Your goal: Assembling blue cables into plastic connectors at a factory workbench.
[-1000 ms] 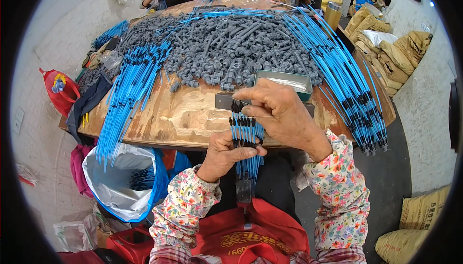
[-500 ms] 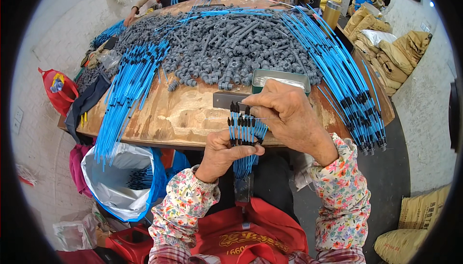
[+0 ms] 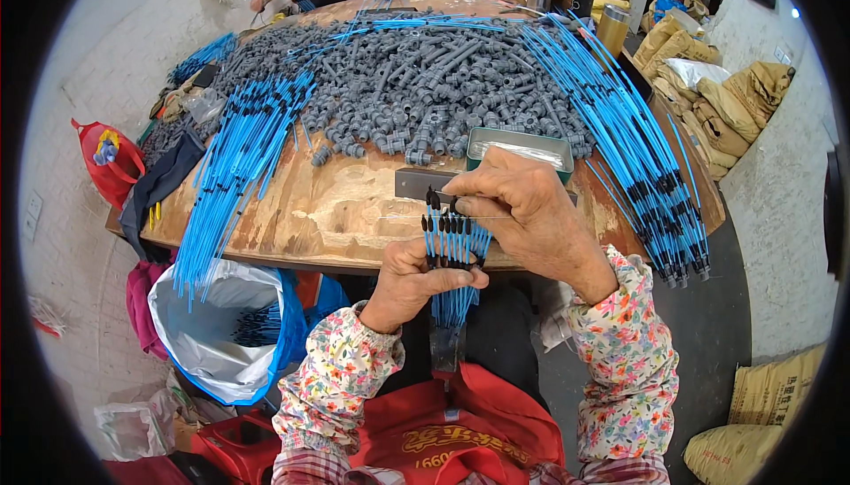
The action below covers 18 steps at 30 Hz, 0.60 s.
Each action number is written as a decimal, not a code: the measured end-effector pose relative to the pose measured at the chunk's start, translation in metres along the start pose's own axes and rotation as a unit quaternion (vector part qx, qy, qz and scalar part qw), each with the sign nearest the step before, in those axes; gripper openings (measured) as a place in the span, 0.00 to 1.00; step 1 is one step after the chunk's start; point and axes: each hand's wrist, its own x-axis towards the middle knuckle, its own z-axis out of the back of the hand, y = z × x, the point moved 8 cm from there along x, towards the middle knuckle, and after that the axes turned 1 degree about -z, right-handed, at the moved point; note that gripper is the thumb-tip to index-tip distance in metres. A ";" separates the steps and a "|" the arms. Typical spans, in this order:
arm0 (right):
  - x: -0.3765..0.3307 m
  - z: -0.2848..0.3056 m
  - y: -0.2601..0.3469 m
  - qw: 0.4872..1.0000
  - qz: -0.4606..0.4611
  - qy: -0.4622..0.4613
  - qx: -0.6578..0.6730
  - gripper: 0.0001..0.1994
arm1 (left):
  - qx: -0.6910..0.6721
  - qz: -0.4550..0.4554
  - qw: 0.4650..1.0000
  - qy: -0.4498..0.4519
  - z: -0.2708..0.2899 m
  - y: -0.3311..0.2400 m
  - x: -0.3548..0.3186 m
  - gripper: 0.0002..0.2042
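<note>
My left hand (image 3: 409,283) is closed round a bundle of thin blue tubes (image 3: 453,310) with black tips, held upright at the table's near edge. Two staggered rows of black tips stand above the fist. Thumb and forefinger of my right hand (image 3: 529,206) are pinched together on a black tip at the bundle's upper right. A fine pale strand runs crosswise by the tips; where it ends is hard to see. Just behind my hands lie a flat dark metal bar (image 3: 413,184) and a green tin (image 3: 553,150) of thin white pieces, both partly covered by my right hand.
Grey ribbed plastic fittings (image 3: 398,86) cover the wooden table's (image 3: 336,201) middle. Blue tubes with black parts lie left (image 3: 239,166) and right (image 3: 620,131). A silver-lined blue bag (image 3: 208,317) stands below the left edge. Flasks (image 3: 613,30) and a carton stand behind; another person sits at far left.
My hands stay almost in place, with the black tips slightly shifted under my right fingers. The other person's arm has drawn back from the pile toward their body.
</note>
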 end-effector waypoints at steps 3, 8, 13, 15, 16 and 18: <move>0.000 -0.001 -0.001 1.000 -0.003 -0.003 0.008 0.08 | -0.005 0.000 1.000 0.002 0.000 0.000 0.001 0.08; 0.002 -0.004 0.001 1.000 -0.002 -0.021 -0.002 0.08 | -0.002 0.002 1.000 -0.003 0.003 0.000 -0.001 0.08; -0.003 0.000 0.005 0.996 0.004 -0.078 -0.037 0.08 | 0.017 0.006 1.000 -0.010 -0.003 0.001 0.000 0.08; -0.003 0.001 0.006 0.994 0.013 -0.088 -0.055 0.08 | 0.002 0.009 1.000 -0.018 -0.002 0.001 0.000 0.09; -0.003 0.001 0.005 0.995 0.009 -0.083 -0.058 0.08 | -0.006 0.011 1.000 -0.021 -0.002 0.002 -0.001 0.09; -0.003 0.002 0.004 0.995 0.001 -0.074 -0.065 0.08 | -0.007 0.008 1.000 -0.018 0.000 0.003 -0.001 0.09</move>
